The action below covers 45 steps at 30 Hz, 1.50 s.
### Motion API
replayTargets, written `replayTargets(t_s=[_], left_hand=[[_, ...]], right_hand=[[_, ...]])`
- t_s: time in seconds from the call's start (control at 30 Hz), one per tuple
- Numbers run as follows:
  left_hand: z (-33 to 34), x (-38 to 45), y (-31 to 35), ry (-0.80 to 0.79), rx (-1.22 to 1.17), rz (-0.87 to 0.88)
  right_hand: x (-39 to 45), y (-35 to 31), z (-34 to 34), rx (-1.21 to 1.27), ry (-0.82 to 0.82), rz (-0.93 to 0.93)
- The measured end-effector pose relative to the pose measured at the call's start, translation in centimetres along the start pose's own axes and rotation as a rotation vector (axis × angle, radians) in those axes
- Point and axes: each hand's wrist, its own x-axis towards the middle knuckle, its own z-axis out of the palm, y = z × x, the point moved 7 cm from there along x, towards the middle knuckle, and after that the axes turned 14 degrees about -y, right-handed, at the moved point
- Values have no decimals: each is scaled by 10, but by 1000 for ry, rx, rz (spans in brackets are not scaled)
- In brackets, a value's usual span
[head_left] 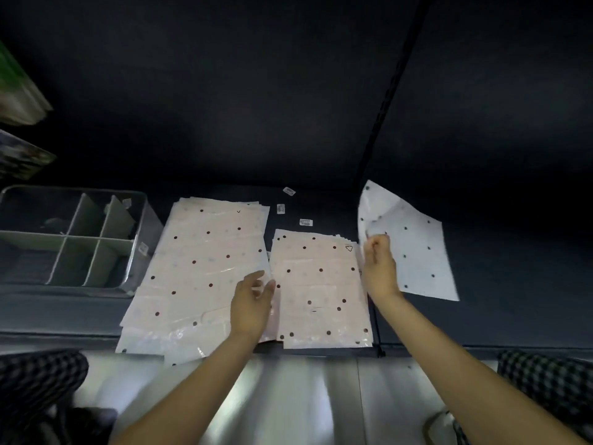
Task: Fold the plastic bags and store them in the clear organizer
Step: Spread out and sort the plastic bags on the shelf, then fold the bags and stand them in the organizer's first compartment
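Right, the right hand [378, 264] is pinched shut on one dotted bag [414, 248], lifting it clear of the dark table [481, 284] at about three o'clock, the sheet tilted and hanging free. Left hand [252, 303] is open, fingers spread, resting at the gap between the two stacks, gripping nothing. At centre lies the small stack [321, 290] of pinkish dotted bags, flat; touching its left edge, toward nine o'clock, is the big stack [199, 271], fanned out and spilling over the table's near edge. Over at nine o'clock, just beside the big stack, sits the organizer [73, 239], clear walls, pale dividers making several compartments; whether anything lies in them I cannot tell. Three small white labels [305, 222] lie scattered at twelve o'clock behind the small stack. A dark seam [388, 101] runs up the table from the right hand. Blurred green boxes [19, 91] show at ten o'clock.
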Motion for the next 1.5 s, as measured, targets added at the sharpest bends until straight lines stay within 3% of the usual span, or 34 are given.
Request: replayTargets(t_s=[0.13,0.23,0.3,0.37,0.43,0.63,0.77,0.9,1.0,1.13,1.27,1.37,1.5], left_hand=[[-35,-5,0,-36,-316,45],[-67,-10,-12,-68,-500,24],[-90,-13,-26,10,-509,-31],[-114,-16,-42,119,-427,-95],[-133,-17,-52,141,-288,-111],[-153,-22,-57,-46,-79,-63],[-144,-28,-66,-300,-220,-165],[-142,-38,-70,-420,-388,-218],[-146,-45,-64,-458,-569,-223],[-166,-42,-54,-270,-619,-195],[-187,-40,-34,79,-581,52],[-195,-43,-22,257,-242,225],[-180,-37,-22,211,210,356]], right_hand=[[-11,-65,106,-250,-494,-274],[-36,-62,176,-296,-852,-179],[-46,-52,204,-296,-960,-83],[-54,-51,218,-506,-1040,-173],[-61,-56,221,-770,-1011,-381],[-64,-51,210,-870,-934,-381],[-75,-52,212,-846,-807,-328],[-93,-52,225,-931,-781,-254],[-102,-69,222,-1005,-654,-314],[-99,-97,208,-919,-663,-251],[-68,-135,200,-850,-768,-213],[-28,-156,202,-916,-760,-220],[24,-159,221,-1076,-705,-215]])
